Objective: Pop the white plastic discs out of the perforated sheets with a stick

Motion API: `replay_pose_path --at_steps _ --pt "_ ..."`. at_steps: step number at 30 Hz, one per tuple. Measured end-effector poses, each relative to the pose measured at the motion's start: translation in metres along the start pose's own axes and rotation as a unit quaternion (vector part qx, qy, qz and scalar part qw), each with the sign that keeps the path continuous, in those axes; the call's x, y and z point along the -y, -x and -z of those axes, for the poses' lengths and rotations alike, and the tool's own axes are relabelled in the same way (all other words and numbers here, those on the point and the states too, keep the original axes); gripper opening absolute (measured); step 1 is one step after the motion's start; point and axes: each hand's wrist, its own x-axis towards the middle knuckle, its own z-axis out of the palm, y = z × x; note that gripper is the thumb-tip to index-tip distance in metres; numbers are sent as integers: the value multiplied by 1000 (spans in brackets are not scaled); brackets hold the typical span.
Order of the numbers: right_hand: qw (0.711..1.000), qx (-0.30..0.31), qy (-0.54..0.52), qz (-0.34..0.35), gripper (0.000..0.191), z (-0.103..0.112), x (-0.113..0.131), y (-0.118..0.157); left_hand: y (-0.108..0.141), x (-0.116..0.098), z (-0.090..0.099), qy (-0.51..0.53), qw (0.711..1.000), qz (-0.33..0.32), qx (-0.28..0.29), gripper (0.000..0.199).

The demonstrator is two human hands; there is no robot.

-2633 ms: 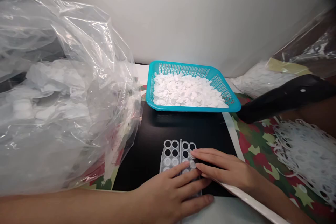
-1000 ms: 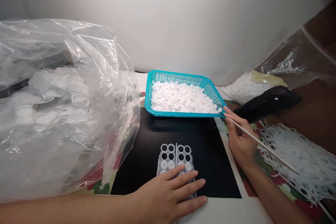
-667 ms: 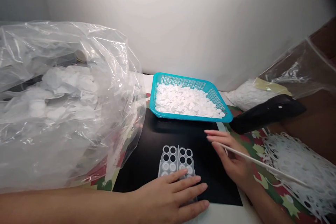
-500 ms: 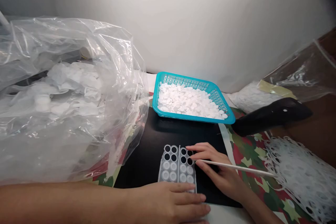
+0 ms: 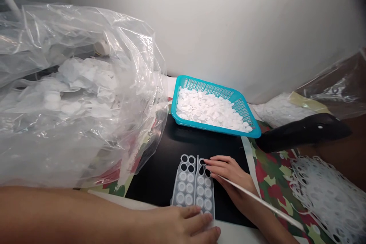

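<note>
A translucent plastic tray (image 5: 192, 192) with two columns of paired round cells lies on a black board (image 5: 160, 171). Its farthest cells are dark open rings, while those nearer to me hold white round pieces. My left hand (image 5: 190, 223) rests flat over the near end, fingers stretched out and covering part of it. At the far right cells, my right hand (image 5: 233, 177) touches the rings with its fingertips. A thin white stick (image 5: 263, 202) is held in that hand, slanting down to the right; its near tip is hidden by the fingers.
Behind the tray stands a turquoise basket (image 5: 217, 131) of small white discs (image 5: 211, 110). A large clear plastic bag (image 5: 137, 84) fills the left. On the right are a black object (image 5: 303, 133), a pile of translucent rings (image 5: 328, 198) and another bag (image 5: 280, 110) by the wall.
My left hand has slid back toward me, uncovering more white-filled cells. In my right hand the stick now slants more steeply, its fingers still at the far cells. The view has shifted slightly.
</note>
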Motion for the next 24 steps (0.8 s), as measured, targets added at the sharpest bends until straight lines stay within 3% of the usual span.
replay_pose_path --at_steps 5,10,17,21,24 --pt "993 -64 96 16 22 -4 0 -4 4 0 -6 3 1000 5 -19 42" --pt "990 -97 105 -4 25 -4 -5 -12 1 -2 -16 33 999 20 -39 37" --pt "993 -107 0 -55 22 0 -5 -15 -4 9 -2 43 995 80 44 40" --pt "971 -198 -78 -109 16 2 -6 -11 -4 14 10 86 982 133 106 58" --pt "963 -233 -92 -97 17 2 -2 -12 -4 15 13 104 979 128 118 62"
